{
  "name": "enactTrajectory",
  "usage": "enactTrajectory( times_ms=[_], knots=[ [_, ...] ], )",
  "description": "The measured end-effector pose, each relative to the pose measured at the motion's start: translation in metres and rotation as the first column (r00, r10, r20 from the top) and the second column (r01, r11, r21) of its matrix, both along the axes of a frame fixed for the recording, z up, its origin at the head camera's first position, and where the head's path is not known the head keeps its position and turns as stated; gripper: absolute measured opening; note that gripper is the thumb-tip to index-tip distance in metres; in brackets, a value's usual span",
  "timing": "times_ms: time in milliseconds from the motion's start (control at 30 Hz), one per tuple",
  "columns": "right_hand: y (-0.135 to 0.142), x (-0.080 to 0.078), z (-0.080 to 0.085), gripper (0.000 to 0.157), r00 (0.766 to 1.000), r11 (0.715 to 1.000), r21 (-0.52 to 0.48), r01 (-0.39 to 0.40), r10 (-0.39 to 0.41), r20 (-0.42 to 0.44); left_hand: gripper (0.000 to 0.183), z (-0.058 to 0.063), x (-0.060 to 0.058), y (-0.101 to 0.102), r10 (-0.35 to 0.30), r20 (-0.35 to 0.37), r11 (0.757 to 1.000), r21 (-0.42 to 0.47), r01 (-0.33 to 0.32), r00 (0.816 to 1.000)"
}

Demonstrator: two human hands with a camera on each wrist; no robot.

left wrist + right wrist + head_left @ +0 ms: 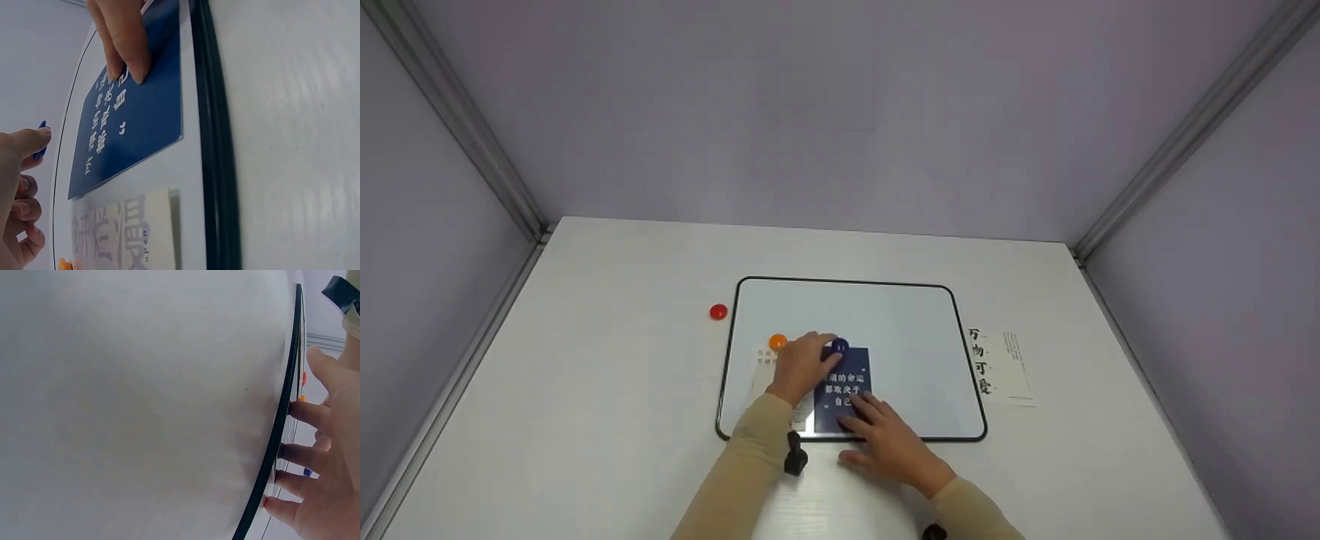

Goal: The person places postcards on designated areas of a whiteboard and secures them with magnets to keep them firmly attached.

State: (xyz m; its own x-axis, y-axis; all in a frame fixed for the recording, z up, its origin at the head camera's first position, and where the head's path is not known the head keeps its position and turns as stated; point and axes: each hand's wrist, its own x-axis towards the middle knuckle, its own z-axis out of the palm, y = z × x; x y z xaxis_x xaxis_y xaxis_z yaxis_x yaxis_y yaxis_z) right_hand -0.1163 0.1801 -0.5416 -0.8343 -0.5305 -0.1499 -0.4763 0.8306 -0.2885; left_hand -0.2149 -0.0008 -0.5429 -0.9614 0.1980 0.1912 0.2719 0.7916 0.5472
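My left hand (802,367) pinches a round dark-blue magnet (841,345) between thumb and finger, at the top edge of a navy card (842,375) with white characters. In the left wrist view the magnet (39,153) shows only in part behind the thumb. The fingertips of my right hand (889,442) rest spread on the card's lower part, its thumb over the table in front. Both cards lie on a black-framed whiteboard (907,360): the navy one, and left of it a cream card (763,371) partly covered by my left hand, with an orange magnet (778,342) at its top.
A red magnet (718,312) lies on the white table (607,360), left of the whiteboard. At the right side, a cream sheet with black characters (1009,367) lies against the board's edge. Grey walls (825,127) close off the back and both sides.
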Motion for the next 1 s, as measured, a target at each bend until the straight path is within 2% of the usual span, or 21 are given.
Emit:
enactTrajectory(
  times_ms=[267,567,800,1000],
  knots=[
    [0.001,0.0,0.001,0.059,1.0,1.0,-0.011,0.008,-0.008,0.023,0.034,-0.008,-0.001,0.006,0.025,-0.013,1.0,0.014,-0.025,1.0],
    [0.001,-0.001,0.0,0.06,1.0,1.0,-0.014,0.006,-0.005,0.008,0.034,-0.008,-0.002,0.011,0.05,0.025,0.999,-0.008,-0.05,0.998],
    [0.002,0.0,-0.001,0.058,0.999,0.999,-0.036,-0.021,0.02,-0.037,0.032,-0.01,0.0,0.013,0.056,-0.069,0.998,-0.038,-0.059,0.996],
    [0.002,0.001,-0.001,0.058,1.0,0.999,-0.034,-0.02,0.019,-0.021,0.031,-0.008,-0.001,0.016,0.051,-0.048,0.998,-0.036,-0.053,0.998]
  ],
)
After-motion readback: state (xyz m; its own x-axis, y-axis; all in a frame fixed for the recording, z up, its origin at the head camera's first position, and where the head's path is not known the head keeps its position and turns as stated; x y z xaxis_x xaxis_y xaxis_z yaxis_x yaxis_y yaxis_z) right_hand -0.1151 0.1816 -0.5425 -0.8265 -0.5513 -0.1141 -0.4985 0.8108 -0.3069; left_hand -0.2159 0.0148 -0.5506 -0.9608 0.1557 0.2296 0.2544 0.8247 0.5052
